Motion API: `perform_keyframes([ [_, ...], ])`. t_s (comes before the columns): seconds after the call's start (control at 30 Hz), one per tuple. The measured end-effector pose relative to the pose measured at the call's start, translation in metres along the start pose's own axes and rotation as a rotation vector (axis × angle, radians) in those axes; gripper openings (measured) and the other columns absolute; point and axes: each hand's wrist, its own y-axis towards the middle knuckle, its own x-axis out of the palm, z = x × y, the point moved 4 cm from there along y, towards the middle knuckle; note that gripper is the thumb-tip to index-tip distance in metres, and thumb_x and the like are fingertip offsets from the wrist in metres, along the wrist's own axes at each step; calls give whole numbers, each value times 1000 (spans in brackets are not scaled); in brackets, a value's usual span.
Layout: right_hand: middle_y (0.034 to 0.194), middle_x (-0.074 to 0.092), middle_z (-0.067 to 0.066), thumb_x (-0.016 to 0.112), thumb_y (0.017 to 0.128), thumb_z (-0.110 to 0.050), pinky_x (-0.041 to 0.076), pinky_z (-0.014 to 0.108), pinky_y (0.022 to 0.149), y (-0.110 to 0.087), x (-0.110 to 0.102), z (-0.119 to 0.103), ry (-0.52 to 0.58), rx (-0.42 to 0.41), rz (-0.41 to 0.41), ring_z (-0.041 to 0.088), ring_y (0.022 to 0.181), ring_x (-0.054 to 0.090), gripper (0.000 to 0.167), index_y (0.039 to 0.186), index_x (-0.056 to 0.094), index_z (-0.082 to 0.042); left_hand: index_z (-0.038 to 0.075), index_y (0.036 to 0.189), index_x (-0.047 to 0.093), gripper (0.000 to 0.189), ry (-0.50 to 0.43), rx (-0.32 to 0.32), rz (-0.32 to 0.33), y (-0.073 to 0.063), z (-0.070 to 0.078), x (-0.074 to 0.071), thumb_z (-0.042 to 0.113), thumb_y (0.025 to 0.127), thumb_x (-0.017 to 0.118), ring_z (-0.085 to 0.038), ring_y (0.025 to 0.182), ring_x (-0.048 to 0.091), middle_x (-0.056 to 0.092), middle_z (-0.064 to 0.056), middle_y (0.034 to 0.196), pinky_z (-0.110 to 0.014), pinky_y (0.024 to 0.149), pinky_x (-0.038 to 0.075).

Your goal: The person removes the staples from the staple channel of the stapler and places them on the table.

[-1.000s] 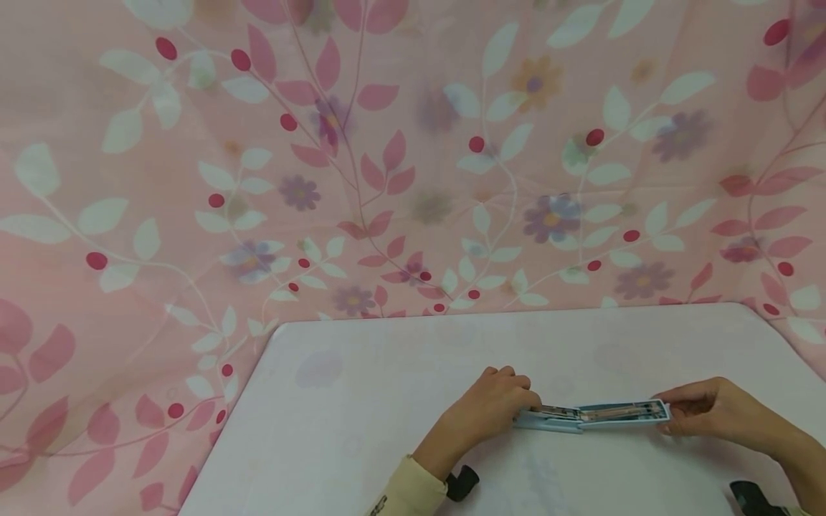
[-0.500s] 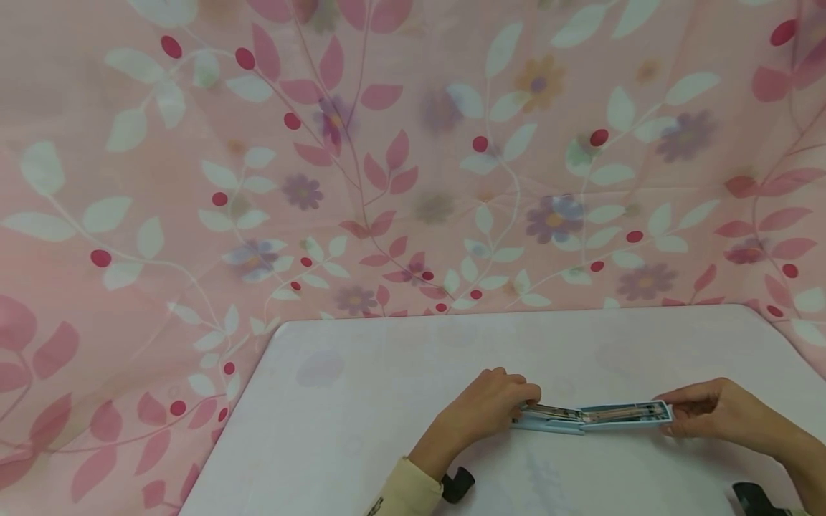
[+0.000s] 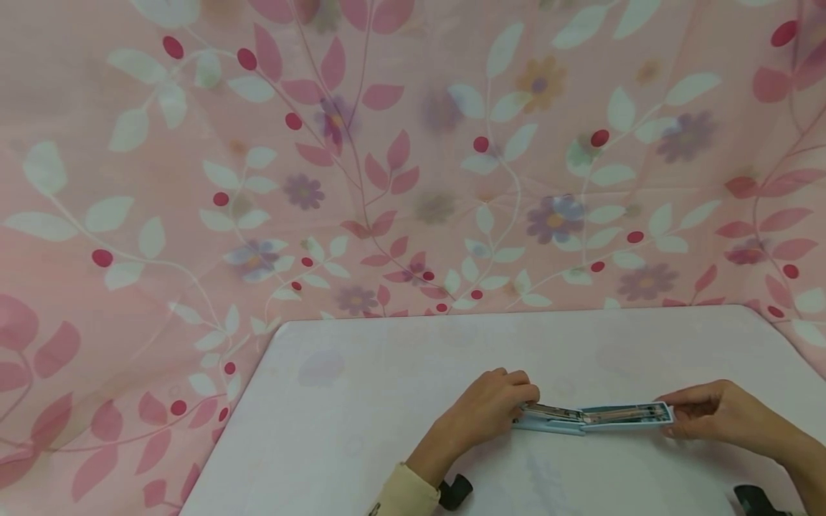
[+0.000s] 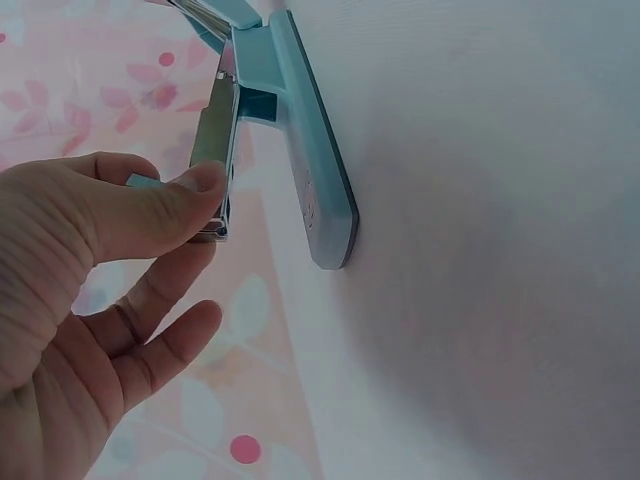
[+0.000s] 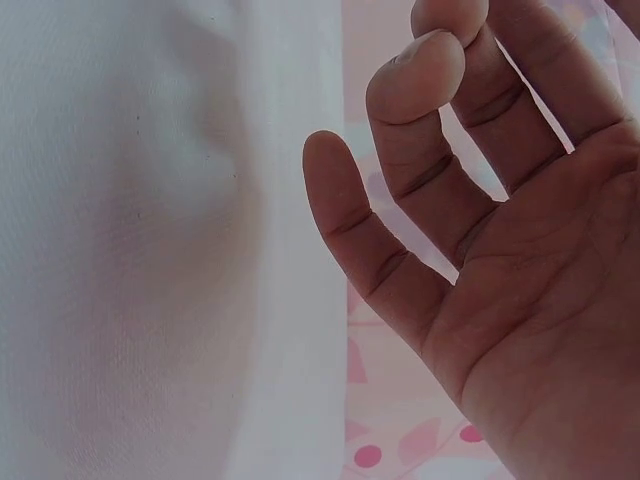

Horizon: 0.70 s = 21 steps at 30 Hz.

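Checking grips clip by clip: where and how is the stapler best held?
Probably by the outer end of its opened cover, pinched from the person's right: the stapler is folded wide open, so that end juts away from the left hand, which pinches the metal rail.

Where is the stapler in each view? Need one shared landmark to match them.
Head: stapler low, right of centre, between the left hand and right hand.
Left wrist: its blue base and the rest sit upper middle, running off the top edge.
Right wrist: not in it.
Landmark: pink floral cloth, in all three.
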Motion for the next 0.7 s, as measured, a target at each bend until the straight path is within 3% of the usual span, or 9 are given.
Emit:
perform_keyframes([
  [0.23,85,68,-3,70,89,-3,48,27,58,0,1,-2,-18,22,5,11,68,59,27,112,68,12,21,108,69,28,-6,14,36,-2,1,1,10,85,78,-1,85,49,64,11,102,-9,76,33],
  [0.43,88,70,-2,70,89,-2,50,27,59,0,1,-3,-16,18,-1,10,69,61,28,112,67,14,14,119,61,37,-151,-59,30,-1,-2,-1,6,86,76,0,87,51,66,8,102,-10,83,37],
  [0.7,89,71,0,70,90,-3,50,27,60,-1,1,-2,-14,35,-3,11,70,62,30,113,66,14,13,108,64,28,-315,-112,45,-3,-11,3,7,84,79,7,89,54,61,11,98,-9,84,40],
])
